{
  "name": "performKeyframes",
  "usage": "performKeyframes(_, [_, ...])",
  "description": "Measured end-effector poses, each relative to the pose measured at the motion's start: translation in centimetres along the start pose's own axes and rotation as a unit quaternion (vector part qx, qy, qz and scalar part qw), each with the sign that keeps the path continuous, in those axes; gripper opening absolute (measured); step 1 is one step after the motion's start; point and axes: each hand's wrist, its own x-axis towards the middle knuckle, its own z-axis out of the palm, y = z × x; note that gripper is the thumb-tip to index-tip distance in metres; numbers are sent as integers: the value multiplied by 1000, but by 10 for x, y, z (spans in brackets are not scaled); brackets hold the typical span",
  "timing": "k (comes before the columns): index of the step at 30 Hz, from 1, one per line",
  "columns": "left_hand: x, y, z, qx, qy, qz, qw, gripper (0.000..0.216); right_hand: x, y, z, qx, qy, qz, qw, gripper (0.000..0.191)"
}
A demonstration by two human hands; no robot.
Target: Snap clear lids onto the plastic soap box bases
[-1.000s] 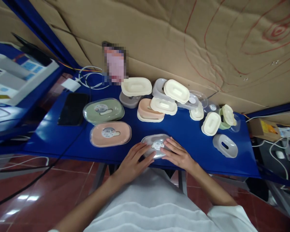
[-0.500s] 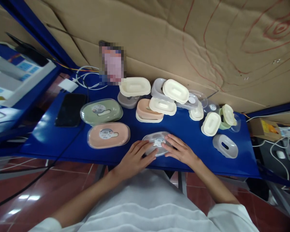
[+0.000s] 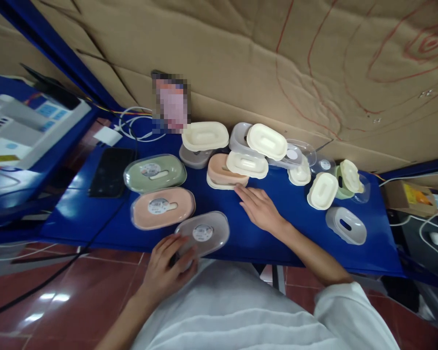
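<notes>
My left hand [image 3: 173,265] grips the near left end of a grey oval plastic box [image 3: 217,231] with a clear cover and a round label. This box lies at the front edge of the blue table, touching or nearly touching a covered peach oval box [image 3: 140,214]. My right hand [image 3: 261,209] is open, fingers stretched toward an uncovered peach box [image 3: 216,170] on a cream base. Its fingertips are at that base's near right edge; contact is unclear. A cream oval piece [image 3: 250,165] rests partly over the uncovered peach box.
Behind stand a covered green box [image 3: 160,180], more cream pieces [image 3: 205,136] and grey shells [image 3: 346,228]. A black phone [image 3: 111,172], a white charger [image 3: 108,136] and coiled cables lie at left. Cardboard [image 3: 241,63] walls the back.
The grey covered box has moved left, with my left hand at its end. My right hand has left it and moved up toward the uncovered peach box. The view has shifted slightly.
</notes>
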Motion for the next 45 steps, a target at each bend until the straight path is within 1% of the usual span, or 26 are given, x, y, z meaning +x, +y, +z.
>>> performKeyframes(3, [-7, -11, -6, 18, 10, -10, 1000, 40, 13, -6, 5, -74, -22, 17, 997, 47])
performKeyframes(5, [-7, -18, -6, 31, 10, -9, 999, 42, 7, -10, 2, -104, -21, 17, 994, 40])
performKeyframes(7, [-4, -20, -4, 50, 12, -18, 999, 45, -10, -16, -7, -113, -23, 13, 993, 33])
performKeyframes(10, [2, -10, 2, 76, 53, -42, 995, 47, -42, -28, -22, -92, -32, 15, 995, 31])
performKeyframes(11, [5, -2, 5, 71, 68, -38, 994, 47, -52, -32, -27, -76, -35, 20, 996, 30])
performKeyframes(12, [10, 7, 9, 50, 70, -24, 996, 48, -61, -35, -32, -49, -39, 23, 998, 29])
performKeyframes(13, [15, 18, 15, 19, 53, 2, 998, 48, -69, -36, -36, -11, -43, 24, 999, 27])
performKeyframes(14, [21, 28, 21, -18, 14, 31, 999, 48, -75, -36, -39, 33, -43, 24, 998, 26])
performKeyframes(15, [28, 37, 29, -55, -40, 64, 996, 47, -78, -33, -42, 72, -35, 26, 996, 26])
performKeyframes(16, [35, 45, 38, -68, -95, 97, 988, 46, -79, -28, -43, 97, -18, 33, 995, 29])
performKeyframes(17, [43, 51, 46, -56, -136, 106, 983, 45, -78, -21, -44, 102, 7, 48, 994, 34])
performKeyframes(18, [49, 55, 54, -48, -157, 117, 979, 43, -74, -12, -44, 87, 33, 69, 993, 39])
performKeyframes(20, [57, 56, 66, -51, -184, 131, 973, 38, -60, 9, -42, 27, 67, 111, 991, 47])
performKeyframes(21, [60, 55, 69, -59, -192, 134, 970, 37, -52, 20, -40, 1, 68, 121, 990, 48])
performKeyframes(24, [61, 48, 67, -81, -216, 130, 964, 37, -33, 42, -32, -50, 35, 120, 991, 44])
performKeyframes(26, [61, 45, 61, -86, -236, 125, 960, 37, -33, 46, -29, -73, 19, 119, 990, 36])
performKeyframes(28, [63, 44, 56, -87, -256, 117, 956, 37, -46, 44, -31, -89, 23, 131, 987, 27])
performKeyframes(30, [65, 45, 55, -84, -260, 106, 956, 36, -69, 38, -36, -98, 28, 144, 984, 23])
performKeyframes(34, [72, 47, 61, -61, -214, 87, 971, 33, -118, 22, -51, -105, 7, 177, 979, 24])
performKeyframes(37, [76, 48, 66, -43, -190, 82, 977, 31, -141, 15, -56, -117, 12, 215, 969, 21])
performKeyframes(39, [77, 48, 67, -38, -181, 81, 979, 29, -146, 14, -54, -123, 29, 228, 965, 19])
performKeyframes(42, [75, 49, 64, -33, -190, 87, 977, 29, -140, 15, -50, -135, 44, 237, 961, 17])
performKeyframes(44, [70, 50, 60, -38, -214, 99, 971, 30, -129, 15, -49, -153, 27, 234, 960, 17])
performKeyframes(45, [67, 51, 57, -44, -223, 102, 968, 29, -121, 15, -49, -160, 14, 228, 960, 21])
